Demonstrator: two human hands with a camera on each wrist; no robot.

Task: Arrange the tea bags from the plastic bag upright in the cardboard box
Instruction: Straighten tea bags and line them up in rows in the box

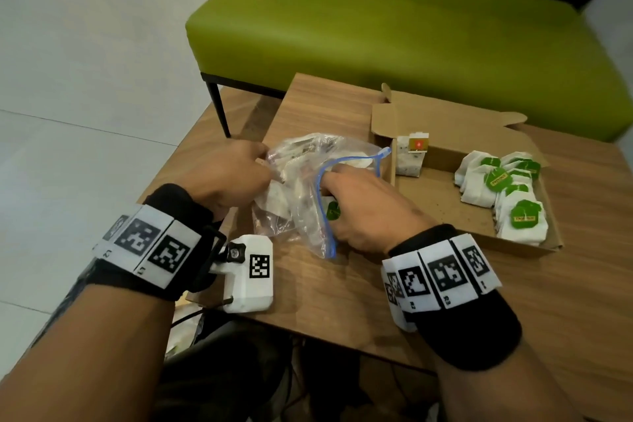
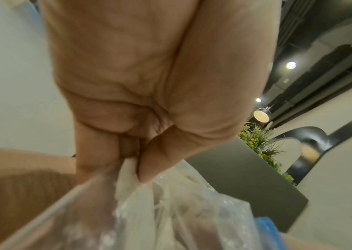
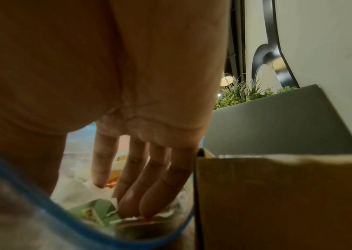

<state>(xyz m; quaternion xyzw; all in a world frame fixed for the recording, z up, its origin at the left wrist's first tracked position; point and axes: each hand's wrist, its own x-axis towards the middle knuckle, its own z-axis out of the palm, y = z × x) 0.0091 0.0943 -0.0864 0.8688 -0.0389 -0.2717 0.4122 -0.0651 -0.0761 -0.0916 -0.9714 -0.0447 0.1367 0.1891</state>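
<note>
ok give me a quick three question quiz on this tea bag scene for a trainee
1. True or false: the left hand pinches the clear plastic zip bag with the blue seal.
2. Where are the fingers of the right hand? A) inside the plastic bag's mouth B) flat on the brown wooden table C) in the open brown cardboard box
3. Fill in: most tea bags in the box carry ___ paper tags; one standing alone at the left end has an orange and yellow tag.

Key: 1 true; 2 A; 3 green
</note>
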